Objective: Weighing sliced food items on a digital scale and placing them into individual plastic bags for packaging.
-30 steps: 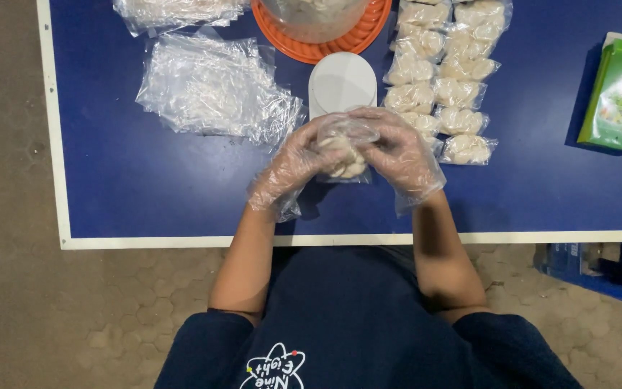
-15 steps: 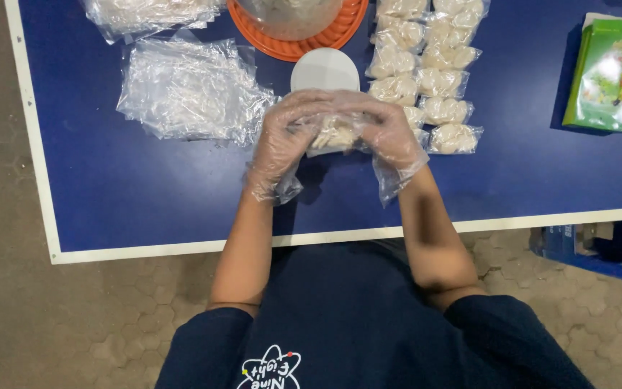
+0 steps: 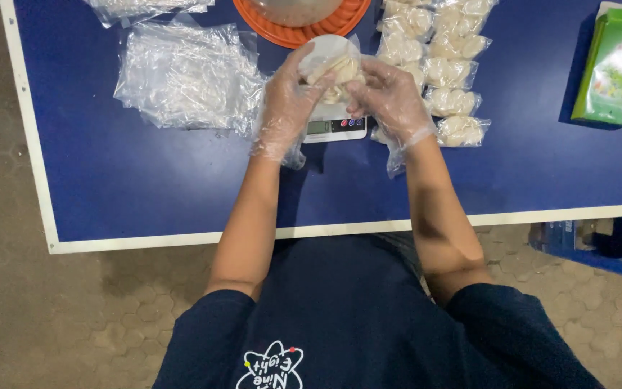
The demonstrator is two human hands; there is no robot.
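Above the small digital scale (image 3: pixel 334 119) at the far middle of the blue table (image 3: pixel 145 194), the gloved left hand (image 3: pixel 286 108) and right hand (image 3: pixel 390 97) curl their fingers closed around a clear bag of pale pieces (image 3: pixel 332 72), apparently gripping its sides to keep its mouth up. Filled bags (image 3: pixel 444 68) lie in rows just right, and empty bags (image 3: pixel 185 75) are piled to the left, within reach.

A person in a dark navy shirt and clear plastic gloves

The short-sleeved navy shirt fills the lower middle of the frame, with a white atom-like emblem at the bottom edge. The left hand (image 3: pixel 287 108) and right hand (image 3: pixel 391 101) each wear a loose, crinkled, transparent disposable glove ending at the wrist; forearms are bare.
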